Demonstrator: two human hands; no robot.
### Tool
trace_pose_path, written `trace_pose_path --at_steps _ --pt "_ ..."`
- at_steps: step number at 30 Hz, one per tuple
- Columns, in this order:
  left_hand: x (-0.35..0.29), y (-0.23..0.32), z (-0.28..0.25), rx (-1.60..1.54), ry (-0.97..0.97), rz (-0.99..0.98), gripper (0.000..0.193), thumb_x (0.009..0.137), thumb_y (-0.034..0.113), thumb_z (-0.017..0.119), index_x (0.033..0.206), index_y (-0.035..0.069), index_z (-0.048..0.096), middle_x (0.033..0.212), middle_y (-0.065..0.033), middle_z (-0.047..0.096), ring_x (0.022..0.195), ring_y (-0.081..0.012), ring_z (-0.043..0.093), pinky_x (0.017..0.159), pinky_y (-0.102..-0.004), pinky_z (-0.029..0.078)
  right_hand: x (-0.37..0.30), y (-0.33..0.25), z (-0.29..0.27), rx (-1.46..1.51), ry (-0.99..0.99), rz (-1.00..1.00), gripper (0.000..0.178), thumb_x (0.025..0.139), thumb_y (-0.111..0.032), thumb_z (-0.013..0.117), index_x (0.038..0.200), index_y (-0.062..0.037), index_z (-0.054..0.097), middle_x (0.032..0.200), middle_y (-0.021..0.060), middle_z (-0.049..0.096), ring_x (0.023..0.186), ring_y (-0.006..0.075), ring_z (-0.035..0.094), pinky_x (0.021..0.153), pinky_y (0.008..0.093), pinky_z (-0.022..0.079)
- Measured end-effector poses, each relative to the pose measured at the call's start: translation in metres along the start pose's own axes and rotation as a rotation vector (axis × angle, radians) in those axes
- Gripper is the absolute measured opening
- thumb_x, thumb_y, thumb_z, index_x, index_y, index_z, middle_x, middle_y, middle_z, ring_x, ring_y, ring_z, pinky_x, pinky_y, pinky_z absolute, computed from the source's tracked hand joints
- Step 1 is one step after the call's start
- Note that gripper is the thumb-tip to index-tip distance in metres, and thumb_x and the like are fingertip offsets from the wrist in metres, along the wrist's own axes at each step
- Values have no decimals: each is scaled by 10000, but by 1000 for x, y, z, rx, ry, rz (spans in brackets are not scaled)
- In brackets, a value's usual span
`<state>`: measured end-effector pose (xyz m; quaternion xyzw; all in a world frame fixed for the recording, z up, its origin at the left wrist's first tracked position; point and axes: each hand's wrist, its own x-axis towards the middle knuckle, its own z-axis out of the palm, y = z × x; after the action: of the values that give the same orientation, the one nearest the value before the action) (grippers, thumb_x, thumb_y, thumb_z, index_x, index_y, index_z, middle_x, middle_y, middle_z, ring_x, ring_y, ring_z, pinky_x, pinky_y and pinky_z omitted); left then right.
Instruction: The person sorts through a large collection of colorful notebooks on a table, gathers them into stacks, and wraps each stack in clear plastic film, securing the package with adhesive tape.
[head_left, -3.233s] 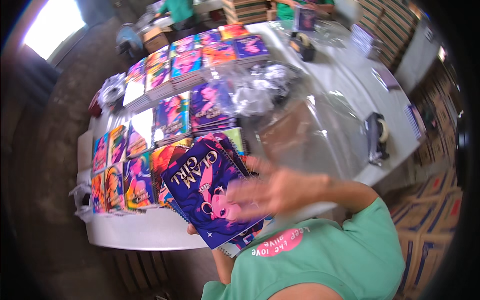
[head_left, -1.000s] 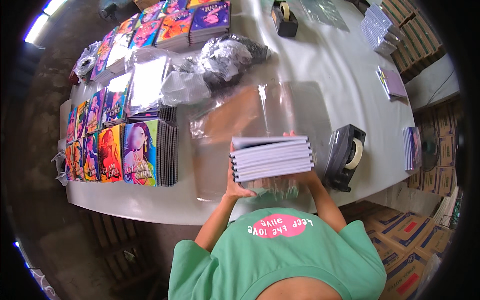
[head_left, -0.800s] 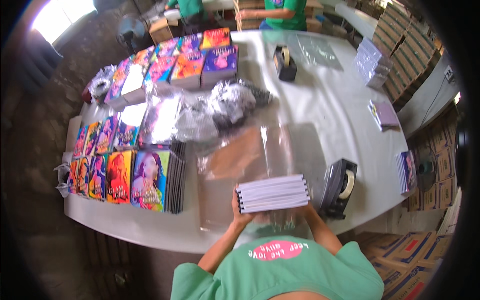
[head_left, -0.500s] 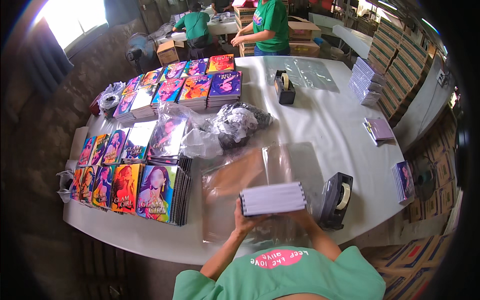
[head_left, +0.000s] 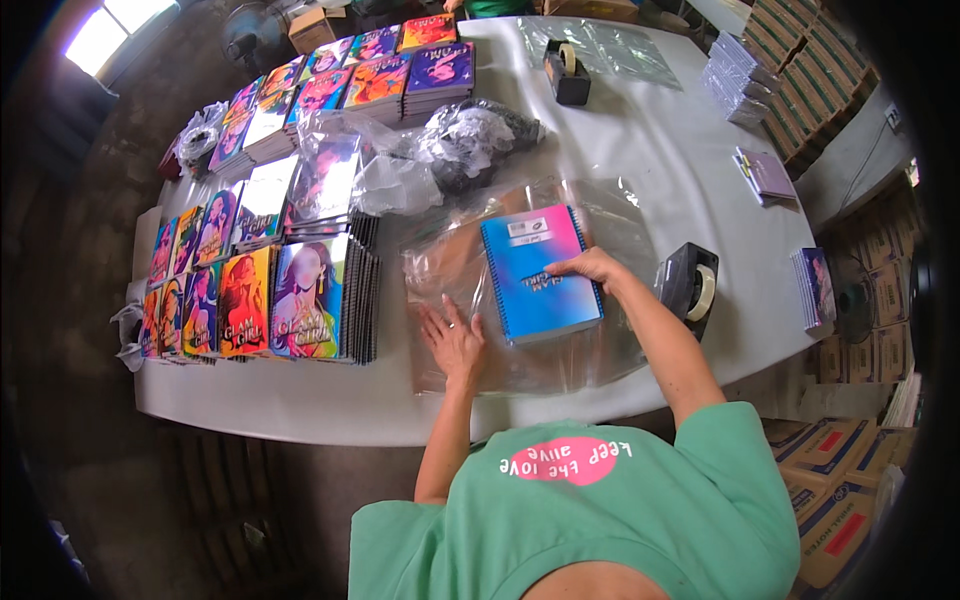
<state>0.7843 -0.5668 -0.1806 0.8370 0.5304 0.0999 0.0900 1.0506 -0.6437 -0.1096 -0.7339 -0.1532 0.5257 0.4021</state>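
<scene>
A stack of spiral notebooks (head_left: 535, 300) lies on the clear plastic sheets (head_left: 440, 355) in front of me, its top one showing a blue and pink cover. My right hand (head_left: 590, 270) grips the stack's right edge, with a digit reaching over the cover and the other fingers partly hidden. Left of the stack, my left hand (head_left: 455, 342) is open, fingers spread flat on the plastic and apart from the notebooks. A black tape dispenser (head_left: 685, 285) stands just beyond the stack's right side.
Rows of colourful notebooks (head_left: 308, 290) fill the table's left side. Crumpled plastic bags (head_left: 465, 145) lie beyond the sheets. Another tape dispenser (head_left: 567, 75) stands farther back. Wrapped stacks (head_left: 740, 80) and small notebooks (head_left: 815, 290) line the right edge. Cartons (head_left: 830, 450) sit beside the table.
The notebook stack, held up on edge between both hands before, now lies flat on the plastic. My left hand has let go and moved left. The view has tilted down.
</scene>
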Motion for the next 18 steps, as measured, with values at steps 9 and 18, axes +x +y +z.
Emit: trace_pose_path --at_steps 9,18 --pt "-1 4 -12 40 52 -34 743 882 534 440 1411 37 281 1482 -150 233 1394 -332 103 1078 -581 107 -3 -12 11 184 -22 -25 522 616 -211 851 1002 59 628 941 142 670 813 204 661 754 330 544" --pt "43 -4 -63 -544 104 292 507 758 249 709 1217 94 557 1257 -134 451 1147 -338 459 936 -439 401 13 0 5 90 -5 -53 563 595 -254 863 1019 38 634 954 132 673 837 195 651 778 306 522"
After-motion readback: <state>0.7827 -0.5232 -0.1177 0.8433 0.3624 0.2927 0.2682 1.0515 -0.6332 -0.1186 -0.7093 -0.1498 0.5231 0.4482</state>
